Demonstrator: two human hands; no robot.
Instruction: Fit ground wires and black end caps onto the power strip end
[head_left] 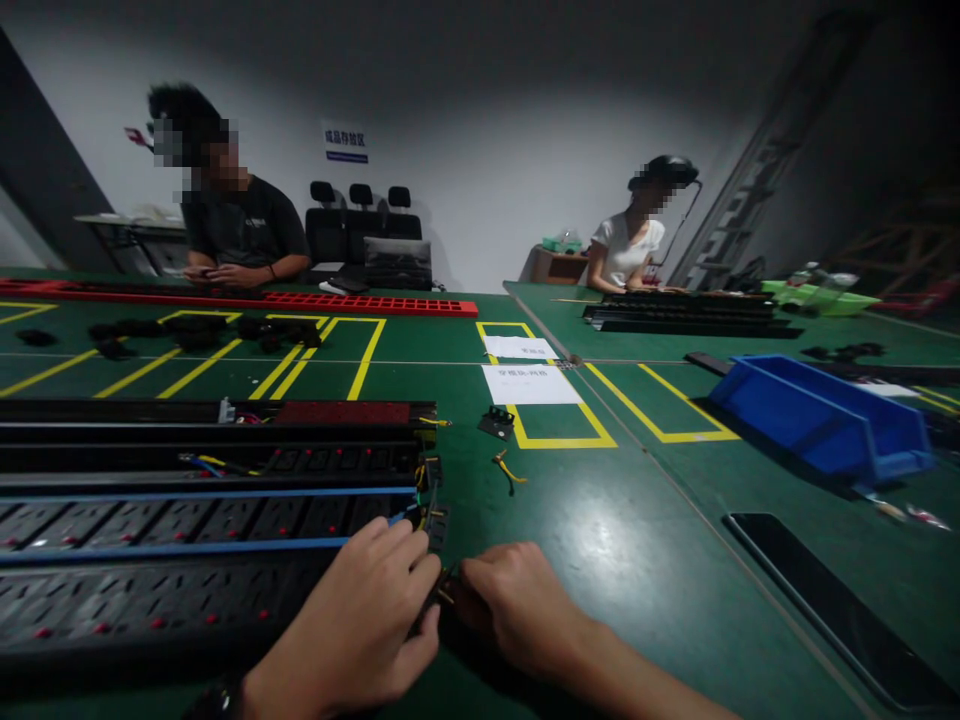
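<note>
Curling the left hand over the right-hand end of the nearest power strip, laid flat along the left of the green table. Holding the right hand just beside, with bent fingers at a small brass-coloured piece; impossible to tell in either case whether clamped or only touching. Sharing the table with a blue-edged power strip, a short yellow wire, a blue bin and a phone.
</note>
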